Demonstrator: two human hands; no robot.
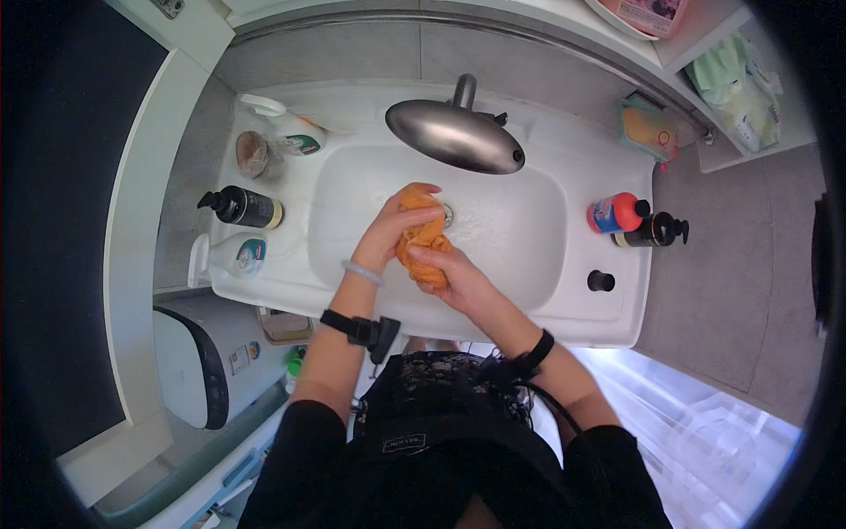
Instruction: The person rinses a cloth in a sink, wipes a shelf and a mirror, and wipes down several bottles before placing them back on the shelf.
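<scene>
Both hands squeezed an orange cloth (424,240) over the middle of the white sink (520,229), just near the dark tap (454,134). The left hand (397,225) wrapped tight around its top. The right hand (458,278) gripped its bottom. A red bottle (614,212) stood on the right rim.

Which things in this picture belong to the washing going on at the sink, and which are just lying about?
In use:
crumpled orange cloth
left hand
right hand
white rectangular sink basin

Lying about:
dark pump bottle with pale label
white spray bottle
red round bottle with black cap
dark pump bottle beside it
orange sponge packet
</scene>
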